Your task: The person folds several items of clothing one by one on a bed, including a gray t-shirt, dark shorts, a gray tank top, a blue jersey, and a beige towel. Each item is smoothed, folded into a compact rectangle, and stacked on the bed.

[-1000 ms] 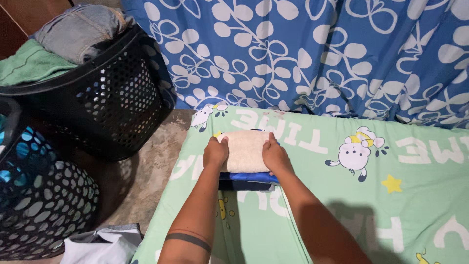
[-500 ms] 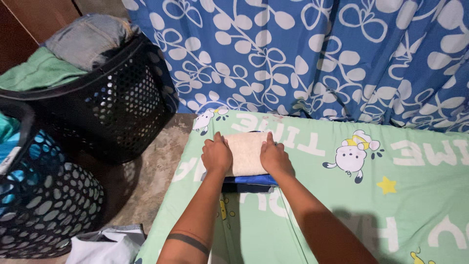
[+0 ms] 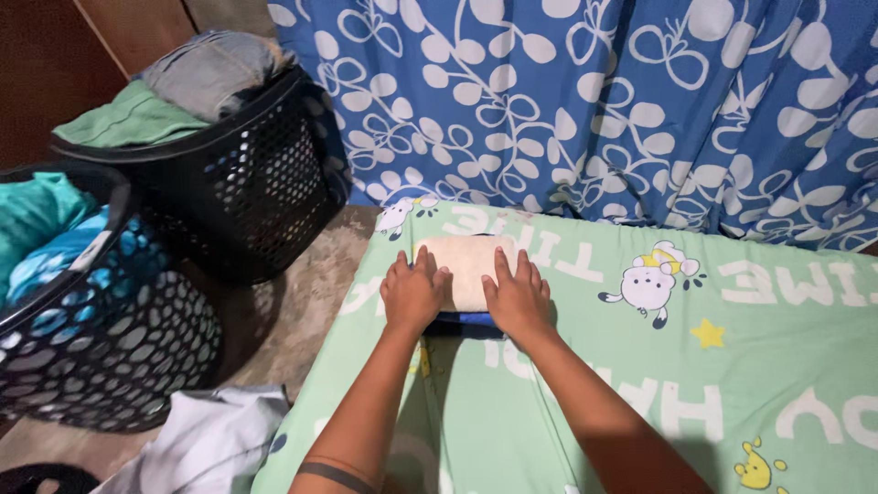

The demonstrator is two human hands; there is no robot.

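Head view looks down at both hands lying flat, fingers spread and gripping nothing: left hand [image 3: 413, 293] and right hand [image 3: 518, 297] press a folded cream cloth [image 3: 465, 258] that tops a small stack with a blue garment [image 3: 462, 319] beneath, on the green mattress [image 3: 640, 384]. Folding looks finished (only smoothing remains); two black laundry baskets [image 3: 229, 183] beside it hold more clothes.
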